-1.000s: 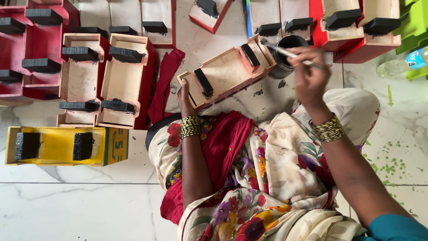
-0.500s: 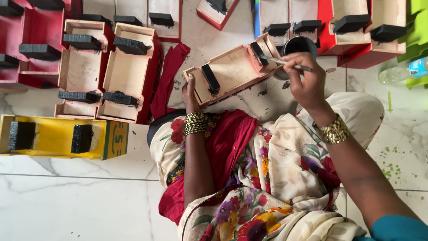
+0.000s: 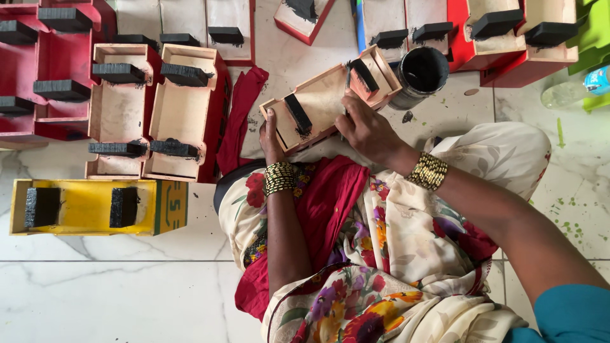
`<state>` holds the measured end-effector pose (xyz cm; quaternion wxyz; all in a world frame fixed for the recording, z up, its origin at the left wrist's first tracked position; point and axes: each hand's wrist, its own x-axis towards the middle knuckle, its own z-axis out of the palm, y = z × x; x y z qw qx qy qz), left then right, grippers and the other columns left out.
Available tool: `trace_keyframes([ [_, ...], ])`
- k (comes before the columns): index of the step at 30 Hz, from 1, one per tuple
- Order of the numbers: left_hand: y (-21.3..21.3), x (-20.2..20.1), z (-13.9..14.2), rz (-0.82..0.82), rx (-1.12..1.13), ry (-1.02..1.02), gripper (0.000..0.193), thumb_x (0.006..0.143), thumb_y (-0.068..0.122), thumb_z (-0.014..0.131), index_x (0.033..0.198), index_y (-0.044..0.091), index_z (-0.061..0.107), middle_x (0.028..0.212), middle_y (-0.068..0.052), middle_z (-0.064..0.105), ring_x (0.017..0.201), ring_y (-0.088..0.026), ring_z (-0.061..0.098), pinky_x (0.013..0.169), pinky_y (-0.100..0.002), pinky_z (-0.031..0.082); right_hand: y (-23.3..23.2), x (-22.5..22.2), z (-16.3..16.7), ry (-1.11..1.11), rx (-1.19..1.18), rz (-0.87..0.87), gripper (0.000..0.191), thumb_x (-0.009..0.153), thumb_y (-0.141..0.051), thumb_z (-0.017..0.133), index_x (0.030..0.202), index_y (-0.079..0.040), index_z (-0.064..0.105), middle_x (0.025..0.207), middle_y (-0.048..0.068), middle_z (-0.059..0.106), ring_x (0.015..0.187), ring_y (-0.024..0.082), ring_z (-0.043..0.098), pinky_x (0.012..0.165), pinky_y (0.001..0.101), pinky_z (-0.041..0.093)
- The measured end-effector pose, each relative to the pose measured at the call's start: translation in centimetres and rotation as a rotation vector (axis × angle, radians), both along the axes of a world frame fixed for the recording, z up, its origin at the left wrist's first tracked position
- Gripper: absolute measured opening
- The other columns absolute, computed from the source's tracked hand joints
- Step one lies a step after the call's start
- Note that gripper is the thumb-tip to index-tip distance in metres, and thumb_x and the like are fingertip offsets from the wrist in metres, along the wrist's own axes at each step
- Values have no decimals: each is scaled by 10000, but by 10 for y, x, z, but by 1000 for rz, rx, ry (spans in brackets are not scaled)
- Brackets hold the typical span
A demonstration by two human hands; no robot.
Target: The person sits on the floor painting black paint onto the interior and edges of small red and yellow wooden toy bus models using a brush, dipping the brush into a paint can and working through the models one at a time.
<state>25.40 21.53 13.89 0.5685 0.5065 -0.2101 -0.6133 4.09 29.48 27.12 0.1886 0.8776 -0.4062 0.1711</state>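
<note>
Above the person's lap, over the white marble floor (image 3: 114, 298), a shallow wooden tray (image 3: 321, 101) with a pinkish rim was held tilted, its open side facing the camera. Two black blocks sat across its inside, one near each end. The left hand (image 3: 272, 136) gripped the tray's lower end, fingers wrapped round behind the edge with the thumb on the front. The right hand (image 3: 368, 130) lay against the tray's near long side, fingers curled in tightly; whether they pinched anything could not be told, since the hand hid it. Both wrists wore stacks of gold bangles.

Just beyond the tray's upper end stood a black paint pot (image 3: 422, 73), nearly touching it. A red cloth (image 3: 240, 117) lay on the floor beside the left hand. Further left stood two more trays of the same kind (image 3: 152, 117), side by side, each with black blocks fitted, and nearer the camera a yellow tray (image 3: 82, 206) with two black blocks. More red-sided trays (image 3: 508, 32) lined the top edge. A clear plastic bottle (image 3: 575, 89) lay at the far right, with green paint flecks on the tiles nearby.
</note>
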Motion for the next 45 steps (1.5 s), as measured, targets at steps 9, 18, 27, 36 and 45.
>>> trace_keyframes([
  [9,-1,1,-9,18,4,61,849,821,602,716,1298,-89,587,1109,-195,714,929,-247,725,801,-352,604,22,9,7,28,107,5,144,958,71,622,936,35,485,1164,286,536,1250,483,623,986,421,597],
  [18,1,5,-11,-3,8,38,841,820,604,701,1293,-79,574,1079,-186,711,904,-244,726,766,-350,607,3,14,11,62,206,-20,159,917,97,634,992,51,502,1116,243,495,1165,407,626,922,431,651],
  [27,1,9,-18,-9,-19,27,812,837,607,697,1256,-83,605,1084,-188,713,915,-239,724,787,-349,602,19,24,12,41,97,-19,164,877,73,628,990,53,511,1111,243,505,1222,455,616,869,404,645],
  [36,-1,8,-20,12,5,29,782,837,599,692,1257,-54,608,1074,-179,715,904,-239,722,785,-346,599,40,17,14,78,144,-75,142,888,15,626,983,33,522,1129,255,516,1221,490,599,883,418,637],
  [45,3,9,-20,2,-35,10,818,846,616,694,1267,-83,630,1105,-177,717,938,-230,718,814,-331,589,22,23,11,70,95,-32,155,904,80,615,1019,54,515,1145,244,509,1230,435,629,912,406,643],
])
